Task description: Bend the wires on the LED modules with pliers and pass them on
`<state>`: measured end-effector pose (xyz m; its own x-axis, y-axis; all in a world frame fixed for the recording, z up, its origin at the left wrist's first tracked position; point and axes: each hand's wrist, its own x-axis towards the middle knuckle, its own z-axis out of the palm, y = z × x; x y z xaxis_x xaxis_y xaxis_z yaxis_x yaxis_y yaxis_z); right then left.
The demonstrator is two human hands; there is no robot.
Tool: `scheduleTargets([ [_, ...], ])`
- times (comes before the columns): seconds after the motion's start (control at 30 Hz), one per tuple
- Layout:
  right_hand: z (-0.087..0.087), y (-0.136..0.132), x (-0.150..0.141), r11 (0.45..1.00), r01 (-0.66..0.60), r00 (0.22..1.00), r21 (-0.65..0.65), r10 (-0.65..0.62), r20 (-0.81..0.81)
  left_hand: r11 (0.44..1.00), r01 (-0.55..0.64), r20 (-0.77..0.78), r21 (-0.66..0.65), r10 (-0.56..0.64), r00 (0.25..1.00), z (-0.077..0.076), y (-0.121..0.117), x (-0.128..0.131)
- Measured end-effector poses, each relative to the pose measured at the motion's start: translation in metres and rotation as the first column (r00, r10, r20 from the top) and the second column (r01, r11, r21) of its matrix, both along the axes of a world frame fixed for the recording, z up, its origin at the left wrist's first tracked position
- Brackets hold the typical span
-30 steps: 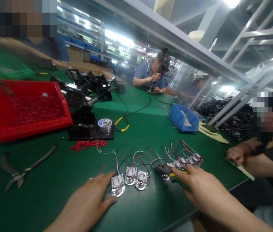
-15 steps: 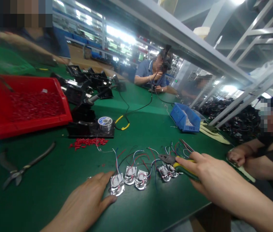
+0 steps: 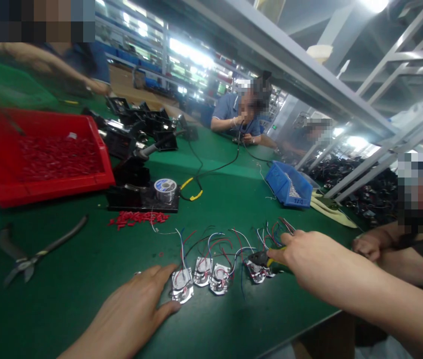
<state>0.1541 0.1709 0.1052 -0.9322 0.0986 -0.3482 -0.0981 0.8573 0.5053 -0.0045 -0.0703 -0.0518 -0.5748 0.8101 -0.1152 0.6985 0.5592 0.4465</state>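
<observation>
Green tabletop (image 3: 215,199) under me: my left hand (image 3: 136,309) lies flat, fingers spread, against the light, fragile wired boards (image 3: 204,271); my right hand (image 3: 309,254) grips pliers (image 3: 262,258) by their handles.

On the green bench (image 3: 84,279), a red bin (image 3: 43,154) sits at 10 o'clock, loose pliers (image 3: 28,257) at 9. A solder spool (image 3: 165,188) rests on a black stand (image 3: 142,197) near centre, red bits (image 3: 136,218) strewn just below. A blue bin (image 3: 288,183) lies at 2 o'clock, co-workers seated beyond
</observation>
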Motion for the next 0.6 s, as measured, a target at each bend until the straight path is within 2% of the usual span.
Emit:
scheduleTargets([
  [0.13,0.008,0.0,0.0,1.0,-0.005,1.0,-0.009,0.005,-0.025,1.0,0.006,0.014,-0.02,-0.005,1.0,0.003,0.0,0.002],
  [0.3,0.002,-0.006,-0.007,0.999,0.024,0.996,-0.034,-0.02,0.092,0.999,-0.007,0.001,-0.032,0.007,1.0,0.003,0.001,0.001],
  [0.37,0.003,-0.004,-0.006,0.999,0.014,0.997,-0.044,-0.01,0.079,1.0,-0.005,0.001,-0.03,0.005,1.0,0.001,0.0,0.0],
  [0.5,0.021,0.007,0.006,0.996,0.003,0.999,-0.084,-0.008,-0.049,1.0,0.001,0.02,-0.011,-0.001,1.0,-0.004,-0.001,-0.002],
  [0.6,0.035,0.018,0.021,0.991,0.044,0.991,-0.129,-0.059,-0.117,0.999,-0.001,0.018,-0.032,0.001,1.0,-0.011,-0.001,-0.005],
])
